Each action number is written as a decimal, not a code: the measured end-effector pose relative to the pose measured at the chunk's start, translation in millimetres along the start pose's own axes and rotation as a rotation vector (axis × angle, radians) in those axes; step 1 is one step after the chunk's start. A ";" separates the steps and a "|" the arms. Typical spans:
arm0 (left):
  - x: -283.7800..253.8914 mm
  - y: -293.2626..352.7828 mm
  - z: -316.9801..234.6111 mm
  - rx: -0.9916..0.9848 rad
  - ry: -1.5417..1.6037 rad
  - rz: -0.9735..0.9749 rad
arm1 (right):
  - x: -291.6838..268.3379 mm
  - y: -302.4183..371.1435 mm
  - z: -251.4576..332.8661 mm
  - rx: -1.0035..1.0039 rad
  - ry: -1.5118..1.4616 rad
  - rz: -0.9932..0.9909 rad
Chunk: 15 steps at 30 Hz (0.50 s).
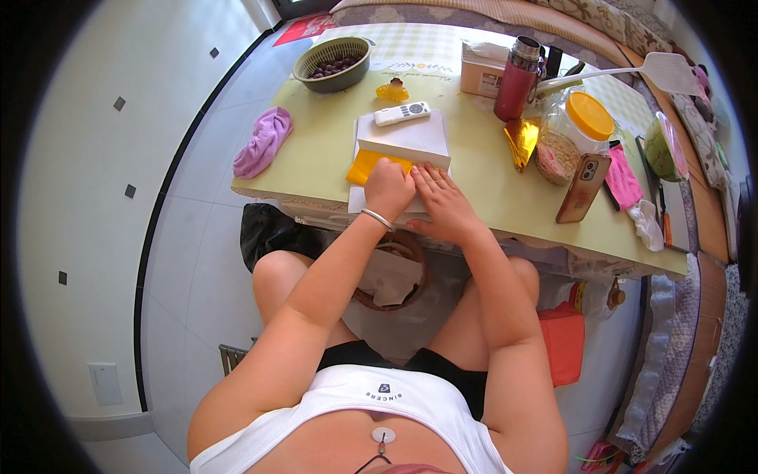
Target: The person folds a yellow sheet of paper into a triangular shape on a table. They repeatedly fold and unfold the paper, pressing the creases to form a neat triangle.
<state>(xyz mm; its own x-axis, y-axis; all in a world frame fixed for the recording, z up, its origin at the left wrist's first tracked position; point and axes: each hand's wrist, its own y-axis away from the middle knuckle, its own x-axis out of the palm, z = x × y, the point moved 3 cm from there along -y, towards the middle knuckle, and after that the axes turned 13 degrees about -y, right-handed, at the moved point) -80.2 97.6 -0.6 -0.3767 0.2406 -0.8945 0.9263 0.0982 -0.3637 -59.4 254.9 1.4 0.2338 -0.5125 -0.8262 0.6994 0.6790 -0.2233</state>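
Note:
A folded piece of yellow-orange paper (365,166) lies near the table's front edge, on top of white sheets (357,196). My left hand (389,189), with a bangle at its wrist, is curled into a fist and pressed down on the yellow paper's right part. Whether its fingers hold anything is hidden. Beside it, touching or nearly so, my right hand (444,201) lies with fingers stretched out flat over the paper's right end. Just beyond both hands is a white stack of paper (407,141), and a white remote control (402,114) rests on its far edge.
On the left are a purple cloth (264,144) and a basket of dark round fruit (332,65). To the right stand a phone (583,188), a yellow-lidded jar (570,136), a red thermos (519,79) and gold foil (522,144). A bin (395,272) sits between my knees.

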 end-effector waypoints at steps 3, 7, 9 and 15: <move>1.8 -2.1 3.0 0.022 -0.002 0.003 | 2.1 -0.5 -0.8 -0.024 0.015 -0.031; -8.8 -0.7 -1.5 0.031 -0.056 0.021 | 5.3 -2.5 -2.0 -0.014 0.032 -0.030; -19.6 0.8 -4.7 0.022 -0.100 0.115 | 5.0 -2.8 -3.1 0.003 0.053 -0.013; -41.6 13.5 19.6 0.166 -0.089 0.104 | 4.7 -3.3 0.9 -0.001 0.085 0.010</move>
<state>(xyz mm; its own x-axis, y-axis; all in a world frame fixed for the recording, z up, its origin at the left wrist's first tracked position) -52.0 69.9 26.6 -0.2845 0.1542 -0.9462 0.9503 -0.0844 -0.2995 -59.9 249.8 -1.3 0.1830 -0.4593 -0.8692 0.6967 0.6844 -0.2149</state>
